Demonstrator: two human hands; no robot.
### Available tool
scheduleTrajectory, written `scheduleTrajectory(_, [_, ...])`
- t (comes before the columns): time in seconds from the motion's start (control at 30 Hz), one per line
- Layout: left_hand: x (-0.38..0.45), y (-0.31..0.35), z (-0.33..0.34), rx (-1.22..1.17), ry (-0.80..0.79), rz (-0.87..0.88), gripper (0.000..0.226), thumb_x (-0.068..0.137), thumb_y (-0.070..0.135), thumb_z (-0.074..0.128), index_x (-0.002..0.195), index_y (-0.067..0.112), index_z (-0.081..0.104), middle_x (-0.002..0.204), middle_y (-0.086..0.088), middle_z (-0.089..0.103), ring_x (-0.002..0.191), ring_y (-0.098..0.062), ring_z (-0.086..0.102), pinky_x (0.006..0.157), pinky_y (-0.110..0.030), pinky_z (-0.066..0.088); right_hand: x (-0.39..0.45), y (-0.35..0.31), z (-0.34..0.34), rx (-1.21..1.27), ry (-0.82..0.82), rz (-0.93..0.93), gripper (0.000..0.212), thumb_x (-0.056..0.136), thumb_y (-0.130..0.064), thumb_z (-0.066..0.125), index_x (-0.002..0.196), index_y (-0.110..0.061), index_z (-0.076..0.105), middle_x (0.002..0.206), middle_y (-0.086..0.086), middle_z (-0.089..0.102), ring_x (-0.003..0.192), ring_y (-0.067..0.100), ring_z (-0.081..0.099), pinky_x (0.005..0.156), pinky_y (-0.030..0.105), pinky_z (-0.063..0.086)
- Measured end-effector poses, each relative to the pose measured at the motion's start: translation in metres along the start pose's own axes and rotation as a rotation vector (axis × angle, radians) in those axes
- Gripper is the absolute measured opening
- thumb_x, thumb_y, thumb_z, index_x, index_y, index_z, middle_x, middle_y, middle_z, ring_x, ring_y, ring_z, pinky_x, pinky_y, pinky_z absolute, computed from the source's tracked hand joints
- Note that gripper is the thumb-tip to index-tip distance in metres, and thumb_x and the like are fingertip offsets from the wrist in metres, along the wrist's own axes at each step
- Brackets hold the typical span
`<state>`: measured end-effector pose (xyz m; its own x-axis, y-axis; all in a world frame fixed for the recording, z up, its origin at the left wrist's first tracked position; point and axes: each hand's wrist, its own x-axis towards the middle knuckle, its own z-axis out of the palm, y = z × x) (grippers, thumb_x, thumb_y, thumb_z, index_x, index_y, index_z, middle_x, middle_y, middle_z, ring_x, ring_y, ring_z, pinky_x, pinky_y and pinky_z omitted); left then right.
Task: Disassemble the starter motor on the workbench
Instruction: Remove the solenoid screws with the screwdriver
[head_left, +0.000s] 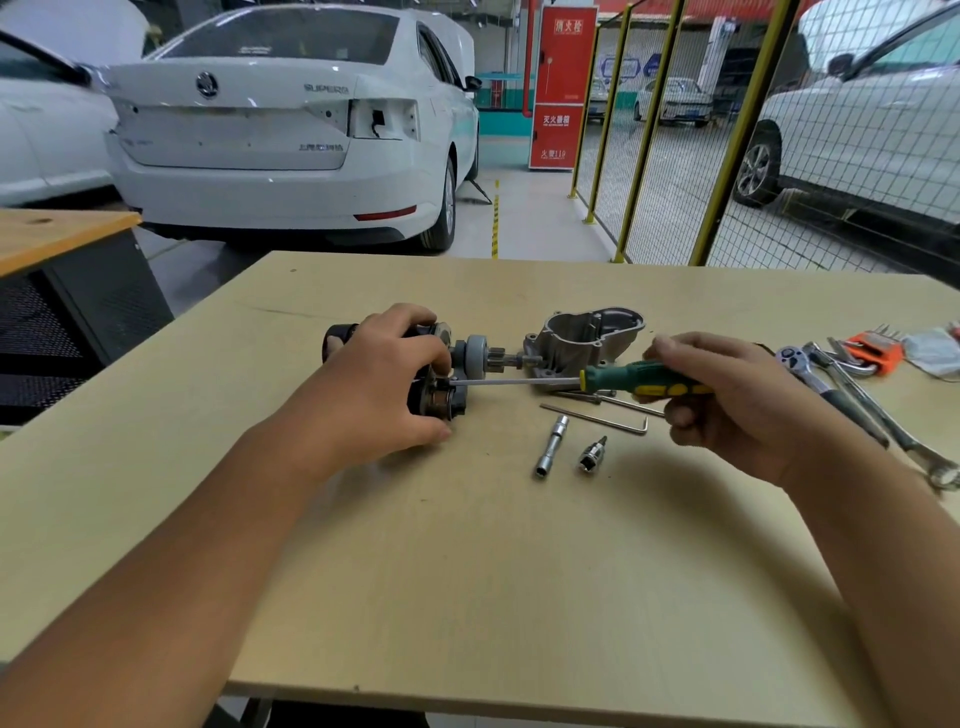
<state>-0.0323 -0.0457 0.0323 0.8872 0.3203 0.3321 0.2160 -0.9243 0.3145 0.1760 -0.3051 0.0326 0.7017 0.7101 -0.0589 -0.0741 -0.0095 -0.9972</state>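
The starter motor (447, 400), black with a grey pinion gear on its shaft, lies on its side on the workbench (493, 571). My left hand (384, 379) lies over it and grips its body, hiding most of it. My right hand (727, 395) holds a green and yellow screwdriver (644, 378) level, with the blade tip touching the motor's right end near my left thumb. The grey aluminium nose housing (582, 338) lies apart just behind the screwdriver shaft.
A socket extension (550, 447), a bit socket (591, 455) and an Allen key (597, 418) lie in front of the screwdriver. A ratchet (815, 379), a spanner (893, 431) and an orange hex key set (875, 351) lie at the right edge. White cars and a yellow mesh fence stand beyond.
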Motion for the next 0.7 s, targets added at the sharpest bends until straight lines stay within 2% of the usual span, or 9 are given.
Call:
scheduleTrajectory(0.07, [0.001, -0.001, 0.000, -0.003, -0.011, -0.004, 0.046, 0.065, 0.038, 0.094, 0.103, 0.029, 0.071, 0.146, 0.005, 0.042, 0.136, -0.021, 0.042, 0.108, -0.057, 0.041, -0.001, -0.003, 0.002, -0.047, 0.041, 0.056, 0.055, 0.073, -0.062, 0.072, 0.100, -0.014, 0.072, 0.080, 0.021, 0.070, 0.048, 0.016, 0.046, 0.045, 0.028, 0.042])
scheduleTrajectory(0.13, [0.001, -0.001, 0.000, -0.014, -0.010, 0.006, 0.043, 0.065, 0.038, 0.094, 0.100, 0.031, 0.070, 0.145, 0.005, 0.043, 0.135, -0.021, 0.043, 0.108, -0.056, 0.040, -0.002, -0.004, 0.002, -0.041, 0.073, 0.066, 0.055, 0.079, -0.060, 0.066, 0.102, -0.011, 0.070, 0.075, 0.021, 0.067, 0.045, 0.017, 0.042, 0.043, 0.026, 0.038])
scheduleTrajectory(0.2, [0.000, -0.002, 0.000, -0.017, 0.002, 0.017, 0.042, 0.064, 0.037, 0.094, 0.097, 0.032, 0.069, 0.145, 0.006, 0.043, 0.134, -0.020, 0.044, 0.107, -0.056, 0.041, -0.002, -0.003, 0.003, -0.030, 0.072, 0.026, 0.041, 0.086, -0.047, 0.068, 0.100, -0.008, 0.068, 0.075, 0.023, 0.065, 0.045, 0.017, 0.041, 0.043, 0.026, 0.036])
scheduleTrajectory(0.27, [-0.001, -0.002, -0.002, -0.004, 0.004, 0.034, 0.047, 0.061, 0.043, 0.093, 0.098, 0.035, 0.066, 0.144, 0.010, 0.042, 0.132, -0.018, 0.044, 0.106, -0.054, 0.042, -0.002, -0.003, 0.002, 0.020, 0.032, -0.015, 0.023, 0.081, -0.026, 0.074, 0.095, -0.009, 0.069, 0.079, 0.021, 0.065, 0.047, 0.015, 0.041, 0.044, 0.026, 0.037])
scheduleTrajectory(0.37, [-0.002, -0.004, -0.009, 0.116, -0.071, 0.056, 0.068, 0.049, 0.065, 0.081, 0.111, 0.049, 0.056, 0.151, 0.018, 0.033, 0.137, -0.014, 0.036, 0.106, -0.051, 0.039, -0.001, -0.001, 0.000, 0.135, -0.008, -0.046, 0.031, 0.066, -0.004, 0.078, 0.095, -0.012, 0.070, 0.081, 0.012, 0.065, 0.053, 0.015, 0.042, 0.048, 0.027, 0.042])
scheduleTrajectory(0.4, [-0.003, -0.006, -0.011, 0.156, -0.093, 0.042, 0.075, 0.049, 0.068, 0.081, 0.117, 0.053, 0.053, 0.154, 0.019, 0.030, 0.139, -0.014, 0.030, 0.105, -0.051, 0.036, -0.001, -0.001, 0.000, 0.130, -0.013, -0.050, 0.030, 0.068, -0.005, 0.079, 0.096, -0.012, 0.071, 0.081, 0.011, 0.066, 0.053, 0.015, 0.043, 0.049, 0.028, 0.044])
scheduleTrajectory(0.47, [-0.002, -0.012, -0.012, 0.172, -0.125, -0.013, 0.079, 0.056, 0.062, 0.088, 0.124, 0.058, 0.049, 0.157, 0.017, 0.025, 0.143, -0.013, 0.020, 0.106, -0.052, 0.033, -0.002, -0.001, 0.003, 0.056, -0.013, -0.028, 0.026, 0.075, -0.027, 0.079, 0.094, -0.011, 0.072, 0.084, 0.015, 0.069, 0.052, 0.016, 0.047, 0.048, 0.030, 0.047])
scheduleTrajectory(0.57, [-0.001, -0.017, -0.010, 0.070, -0.160, -0.031, 0.071, 0.064, 0.046, 0.093, 0.124, 0.055, 0.056, 0.159, 0.011, 0.025, 0.147, -0.018, 0.017, 0.114, -0.057, 0.034, -0.003, -0.002, 0.003, -0.066, 0.026, 0.029, 0.046, 0.078, -0.053, 0.071, 0.096, -0.012, 0.074, 0.080, 0.023, 0.069, 0.047, 0.018, 0.047, 0.044, 0.030, 0.044])
scheduleTrajectory(0.7, [0.000, -0.020, -0.009, 0.027, -0.142, -0.011, 0.069, 0.063, 0.039, 0.097, 0.122, 0.049, 0.063, 0.159, 0.010, 0.030, 0.146, -0.021, 0.022, 0.115, -0.056, 0.035, -0.004, -0.004, -0.002, -0.002, -0.046, -0.022, 0.031, 0.074, -0.023, 0.077, 0.099, -0.006, 0.071, 0.083, 0.020, 0.064, 0.053, 0.016, 0.049, 0.047, 0.029, 0.046])
